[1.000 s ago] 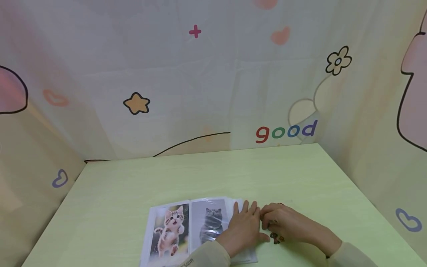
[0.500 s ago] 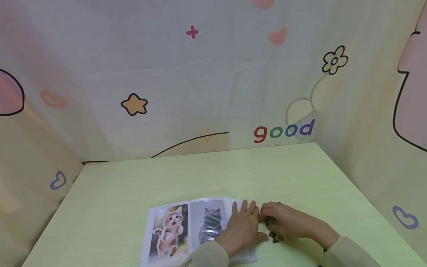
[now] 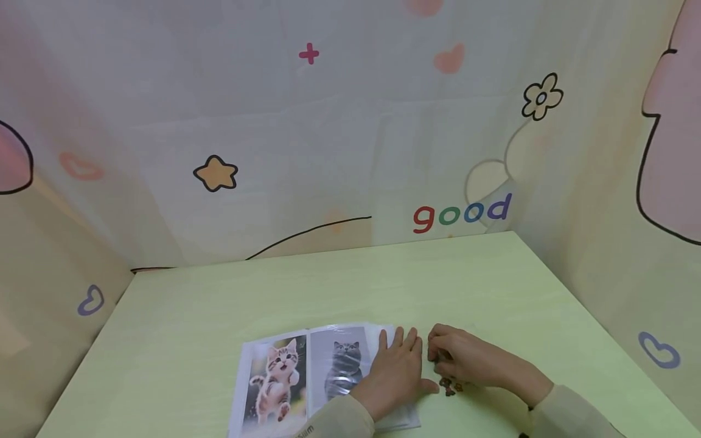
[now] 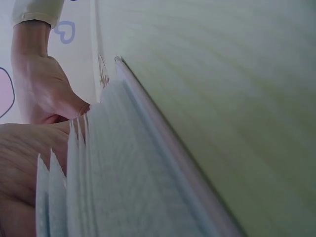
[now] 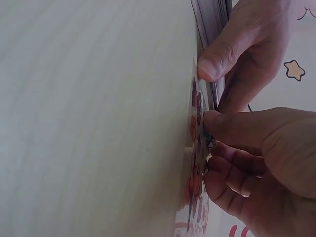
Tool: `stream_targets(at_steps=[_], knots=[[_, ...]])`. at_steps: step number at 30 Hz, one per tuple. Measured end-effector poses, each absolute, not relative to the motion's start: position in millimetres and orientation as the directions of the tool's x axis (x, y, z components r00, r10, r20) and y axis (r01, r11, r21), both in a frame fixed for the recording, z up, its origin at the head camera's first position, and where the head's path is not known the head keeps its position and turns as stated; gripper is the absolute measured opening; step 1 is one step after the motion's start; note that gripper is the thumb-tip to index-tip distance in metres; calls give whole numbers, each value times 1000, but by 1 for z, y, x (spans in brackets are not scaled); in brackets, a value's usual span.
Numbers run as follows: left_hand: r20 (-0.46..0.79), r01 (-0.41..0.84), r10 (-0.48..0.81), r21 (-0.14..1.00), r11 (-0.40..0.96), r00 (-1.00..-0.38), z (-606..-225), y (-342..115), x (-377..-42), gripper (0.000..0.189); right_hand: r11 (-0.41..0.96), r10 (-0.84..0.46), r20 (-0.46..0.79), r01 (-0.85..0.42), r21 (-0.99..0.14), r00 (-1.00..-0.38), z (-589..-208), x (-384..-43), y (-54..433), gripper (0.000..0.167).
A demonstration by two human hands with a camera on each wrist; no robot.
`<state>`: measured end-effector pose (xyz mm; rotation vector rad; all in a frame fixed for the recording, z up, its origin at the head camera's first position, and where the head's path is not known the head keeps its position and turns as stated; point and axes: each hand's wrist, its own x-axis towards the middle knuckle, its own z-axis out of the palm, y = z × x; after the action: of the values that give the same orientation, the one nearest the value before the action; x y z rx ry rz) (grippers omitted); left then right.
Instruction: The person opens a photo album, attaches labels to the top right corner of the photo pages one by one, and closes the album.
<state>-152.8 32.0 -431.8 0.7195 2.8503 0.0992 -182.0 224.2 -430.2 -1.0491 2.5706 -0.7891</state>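
Observation:
An open photo album (image 3: 235, 401) with plastic sleeves lies on the table; a kitten picture (image 3: 276, 380) fills its left page, a grey cat picture (image 3: 346, 368) its right. Flat across the right page's outer edge rests my left hand (image 3: 395, 374), fingers straight. Its thumb presses the edge of a thin clear sticker sheet (image 5: 195, 182) with small red and brown figures, as the right wrist view shows. My right hand (image 3: 471, 359), fingers curled, pinches at that sheet between thumb and fingertips. Whether a single sticker is lifted there is hidden. Beneath its fingertips, brown figures (image 3: 450, 387) show on the table.
The pale green table (image 3: 191, 298) reaches back to a printed cloth backdrop (image 3: 306, 152), with cloth on both sides too. In the left wrist view, the album's thick stack of pages (image 4: 123, 163) stands above the tabletop.
My right hand has risen slightly, and its fingertips have drawn a little away from my left hand. The left hand stays on the album. The head view has shifted slightly.

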Motion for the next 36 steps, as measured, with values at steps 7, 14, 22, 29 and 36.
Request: stream_targets(at_steps=[7, 14, 22, 29, 36], knots=[[-170, 462, 476, 117, 879, -863, -432, 32, -152, 93, 560, -724, 31, -614, -556, -689, -431, -184, 224, 23], [-166, 467, 475, 90, 880, -864, -431, 32, -151, 92, 540, -725, 100, -653, -532, -682, -434, -184, 225, 27], [-183, 468, 474, 81, 880, -861, -430, 32, -152, 91, 530, -712, 113, -636, -561, -693, -436, -184, 228, 21], [-218, 455, 465, 97, 885, -858, -428, 33, -151, 90, 561, -659, 72, -553, -617, -749, -438, -183, 232, 20], [-225, 437, 446, 92, 895, -866, -429, 36, -150, 89, 614, -598, 3, -461, -640, -801, -438, -184, 234, 17]])
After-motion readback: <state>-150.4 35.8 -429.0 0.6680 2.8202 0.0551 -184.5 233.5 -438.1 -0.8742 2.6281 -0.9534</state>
